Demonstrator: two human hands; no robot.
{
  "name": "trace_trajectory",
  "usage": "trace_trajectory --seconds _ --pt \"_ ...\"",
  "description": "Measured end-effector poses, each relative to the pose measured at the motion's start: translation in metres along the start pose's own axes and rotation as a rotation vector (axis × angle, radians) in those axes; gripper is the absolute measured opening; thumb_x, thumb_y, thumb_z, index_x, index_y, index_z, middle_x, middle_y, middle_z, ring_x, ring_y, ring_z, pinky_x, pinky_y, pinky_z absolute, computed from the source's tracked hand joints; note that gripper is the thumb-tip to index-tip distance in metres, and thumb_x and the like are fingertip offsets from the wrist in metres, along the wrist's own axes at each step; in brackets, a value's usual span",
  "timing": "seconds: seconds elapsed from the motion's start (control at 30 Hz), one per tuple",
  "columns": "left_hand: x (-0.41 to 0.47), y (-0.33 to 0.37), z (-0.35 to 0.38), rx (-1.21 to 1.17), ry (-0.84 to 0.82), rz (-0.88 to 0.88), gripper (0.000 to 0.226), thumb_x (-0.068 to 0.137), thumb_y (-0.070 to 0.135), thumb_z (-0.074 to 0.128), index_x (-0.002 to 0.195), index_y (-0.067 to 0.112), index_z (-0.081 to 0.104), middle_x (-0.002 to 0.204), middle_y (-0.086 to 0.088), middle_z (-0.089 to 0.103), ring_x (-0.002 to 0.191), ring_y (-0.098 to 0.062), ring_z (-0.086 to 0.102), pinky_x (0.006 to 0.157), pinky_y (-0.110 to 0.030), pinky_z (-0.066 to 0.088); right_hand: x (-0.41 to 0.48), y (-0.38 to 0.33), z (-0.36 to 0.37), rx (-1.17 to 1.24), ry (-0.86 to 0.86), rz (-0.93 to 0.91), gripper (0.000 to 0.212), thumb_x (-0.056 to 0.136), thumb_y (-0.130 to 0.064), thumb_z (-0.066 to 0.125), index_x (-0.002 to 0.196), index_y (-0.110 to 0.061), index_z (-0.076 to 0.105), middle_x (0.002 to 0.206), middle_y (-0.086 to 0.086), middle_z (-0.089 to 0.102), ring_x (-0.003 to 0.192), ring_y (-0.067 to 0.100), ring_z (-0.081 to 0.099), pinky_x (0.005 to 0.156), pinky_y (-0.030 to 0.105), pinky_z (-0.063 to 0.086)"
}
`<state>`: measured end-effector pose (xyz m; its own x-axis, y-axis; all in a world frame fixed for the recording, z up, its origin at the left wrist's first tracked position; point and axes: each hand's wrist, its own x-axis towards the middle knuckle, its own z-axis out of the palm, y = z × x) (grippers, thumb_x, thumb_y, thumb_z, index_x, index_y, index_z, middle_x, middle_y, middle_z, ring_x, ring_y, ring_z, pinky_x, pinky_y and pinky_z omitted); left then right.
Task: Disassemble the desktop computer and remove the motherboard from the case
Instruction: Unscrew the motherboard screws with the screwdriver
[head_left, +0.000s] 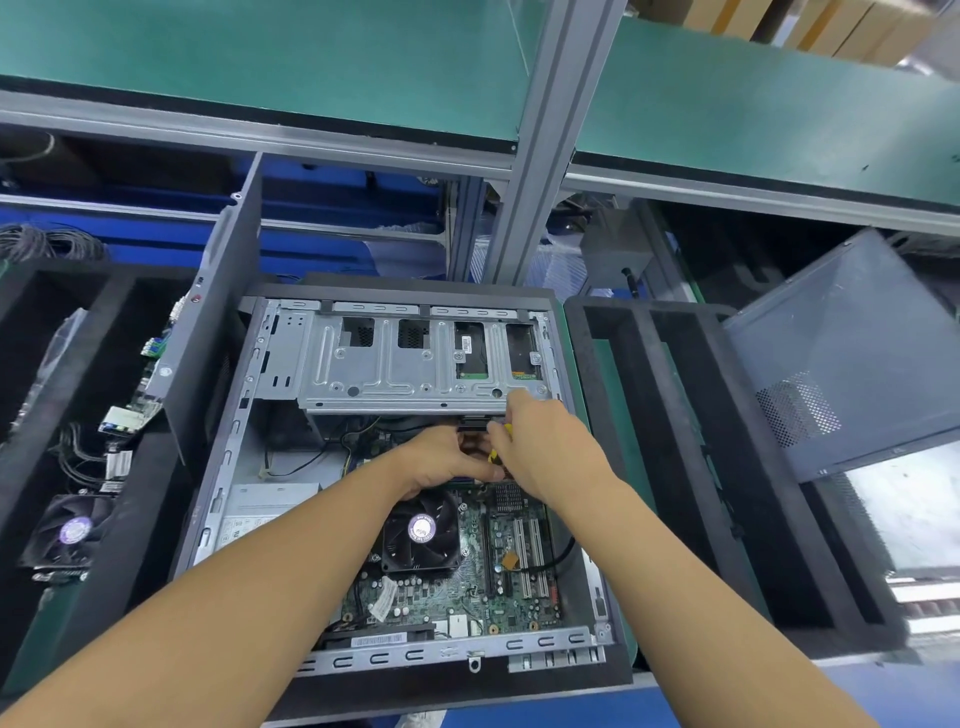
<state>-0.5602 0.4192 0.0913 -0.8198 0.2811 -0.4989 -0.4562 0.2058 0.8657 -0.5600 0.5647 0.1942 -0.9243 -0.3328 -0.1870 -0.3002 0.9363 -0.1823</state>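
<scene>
Spread over the green worktop (613, 395), largest first: an open desktop case (395, 660) lying flat with its side off, flanked by two black foam trays. In the left tray (124, 467), a loose fan (67, 530) with a round purple sticker too blurred to read, some green circuit boards (130, 415) and a tangle of black cables (78, 457). Right tray (675, 441) slotted lengthwise, with a perforated grey side panel (857, 353) leaning beyond it. Standing on edge between left tray and case, a dark grey panel (228, 312). Inside the case, at the far end, a silver drive cage (395, 374) with a small barcode label showing through one opening, not legible. At the near end, the motherboard (467, 597), seated in the case, carrying a black cooler fan (421, 530) with a round printed sticker, unreadable. Beside it, a grey power supply (260, 514) with illegible labels. Just under the cage edge, both hands together: right hand (545, 447) with its grip clamped on a yellow-and-black object (493, 457); left hand (441, 462) curled toward the same spot, grip impossible to tell.
</scene>
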Motion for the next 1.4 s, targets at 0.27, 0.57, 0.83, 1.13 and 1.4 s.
trace_trajectory --seconds 0.27,0.57,0.83,1.13,1.4 --pt "0.001 -0.001 0.000 -0.022 0.014 -0.042 0.021 0.074 0.016 0.082 0.094 0.016 0.077 0.091 0.013 0.076 0.085 0.006 0.067 0.073 -0.008 0.045 0.001 0.003 -0.006 0.125 -0.175 -0.070 0.018 0.093 -0.011 0.051 0.109 -0.018 0.054 0.107 0.003 0.038 0.086 0.026 0.050 0.074 0.031 0.040" --pt "0.000 -0.002 -0.001 0.014 -0.010 -0.009 0.017 0.067 0.026 0.087 0.081 0.032 0.079 0.090 0.011 0.076 0.084 0.003 0.067 0.084 -0.022 0.045 0.002 -0.004 -0.004 0.059 -0.047 0.070 0.032 0.101 -0.037 0.048 0.114 -0.008 0.054 0.108 0.014 0.064 0.096 0.032 0.063 0.066 0.031 0.042" --pt "0.004 -0.007 0.000 -0.062 0.022 -0.069 0.012 0.079 0.024 0.079 0.080 0.036 0.079 0.097 0.010 0.076 0.104 -0.003 0.062 0.096 -0.025 0.034 0.000 0.000 -0.010 0.159 -0.167 -0.028 0.022 0.095 -0.015 0.051 0.114 -0.023 0.057 0.112 0.006 0.045 0.089 0.028 0.051 0.074 0.033 0.043" --pt "0.001 -0.008 -0.001 -0.023 0.027 0.009 0.035 0.052 0.039 0.084 0.085 0.027 0.079 0.091 0.009 0.076 0.089 -0.005 0.069 0.089 -0.026 0.046 0.004 0.000 -0.009 0.082 -0.059 0.076 0.033 0.100 -0.041 0.049 0.112 -0.011 0.054 0.106 0.013 0.063 0.095 0.035 0.063 0.066 0.033 0.042" --pt "-0.004 -0.008 -0.001 -0.056 0.047 0.015 0.026 0.057 0.034 0.086 0.082 0.031 0.079 0.090 0.009 0.077 0.084 0.001 0.069 0.081 -0.017 0.045 0.002 0.001 -0.008 0.225 -0.161 -0.003 0.015 0.087 -0.012 0.055 0.092 -0.027 0.054 0.103 0.002 0.041 0.082 0.024 0.048 0.070 0.030 0.039"
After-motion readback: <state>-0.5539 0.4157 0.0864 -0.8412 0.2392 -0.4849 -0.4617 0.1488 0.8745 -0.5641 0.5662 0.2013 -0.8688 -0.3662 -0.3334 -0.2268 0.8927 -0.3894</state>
